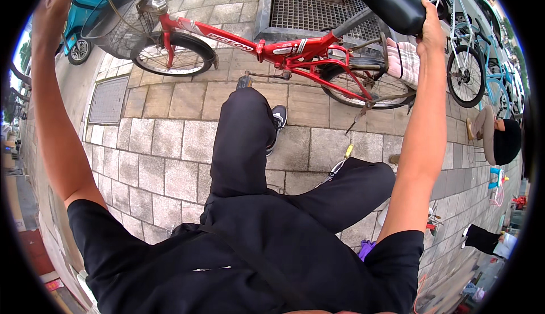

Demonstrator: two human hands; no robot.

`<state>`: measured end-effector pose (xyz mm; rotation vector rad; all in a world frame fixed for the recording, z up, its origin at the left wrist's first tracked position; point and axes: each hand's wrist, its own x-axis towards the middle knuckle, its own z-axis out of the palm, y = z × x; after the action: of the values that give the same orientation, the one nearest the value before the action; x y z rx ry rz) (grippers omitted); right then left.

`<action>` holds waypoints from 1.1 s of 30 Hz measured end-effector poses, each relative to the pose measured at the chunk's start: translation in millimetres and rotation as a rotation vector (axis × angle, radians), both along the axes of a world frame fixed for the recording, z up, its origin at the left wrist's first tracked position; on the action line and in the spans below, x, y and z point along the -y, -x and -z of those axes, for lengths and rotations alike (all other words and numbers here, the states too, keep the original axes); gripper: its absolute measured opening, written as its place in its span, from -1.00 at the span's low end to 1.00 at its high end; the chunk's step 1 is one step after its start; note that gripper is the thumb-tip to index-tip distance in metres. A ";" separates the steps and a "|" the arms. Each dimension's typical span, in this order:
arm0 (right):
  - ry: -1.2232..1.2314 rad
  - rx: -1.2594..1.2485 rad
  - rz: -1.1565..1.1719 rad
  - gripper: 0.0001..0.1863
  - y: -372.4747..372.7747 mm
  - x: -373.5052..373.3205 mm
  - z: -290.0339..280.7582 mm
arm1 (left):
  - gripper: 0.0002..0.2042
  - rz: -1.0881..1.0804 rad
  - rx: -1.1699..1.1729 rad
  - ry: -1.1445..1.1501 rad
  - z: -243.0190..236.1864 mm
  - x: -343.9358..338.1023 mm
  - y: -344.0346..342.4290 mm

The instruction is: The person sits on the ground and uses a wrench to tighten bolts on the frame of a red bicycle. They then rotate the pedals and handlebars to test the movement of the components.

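Observation:
A red folding bicycle (295,50) stands side-on before me, its front wheel to the left. My right hand (431,33) grips the rear end of its black saddle (392,2), with the thumb along the edge. My left hand (54,10) is raised at the upper left, its fingers curled and partly cut off by the picture's rim. What it holds is hidden; the handlebar lies out of view. A wire basket (128,27) hangs over the front wheel. Checked pink-and-white cloth (402,61) covers the rear rack. My knee is bent near the pedal (244,82).
Behind the bicycle is a tree grate (306,10) with a raised stone edge. A blue scooter (93,2) stands at the far left, with parked bicycles (468,70) at the right. A yellow-handled tool (348,151) lies near my leg. Two people (504,138) are farther right.

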<state>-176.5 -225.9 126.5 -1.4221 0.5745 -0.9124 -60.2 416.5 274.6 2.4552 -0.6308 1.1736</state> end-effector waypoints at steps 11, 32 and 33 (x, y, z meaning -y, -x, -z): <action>-0.037 0.086 -0.058 -0.63 23.7 -12.4 13.5 | -0.62 -0.001 -0.079 0.158 -4.2 -1.1 34.4; -0.495 0.722 -0.478 -0.80 -6.4 22.5 67.2 | -0.57 0.180 -0.250 0.383 -8.9 -6.1 56.2; -0.406 0.764 -0.604 -0.72 -5.5 20.6 68.5 | -0.57 0.212 -0.278 0.391 -11.9 -12.9 54.5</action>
<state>-171.0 -246.5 57.9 -0.7147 -0.2379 -0.7129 -114.7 429.4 286.5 2.1070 -0.5085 0.7704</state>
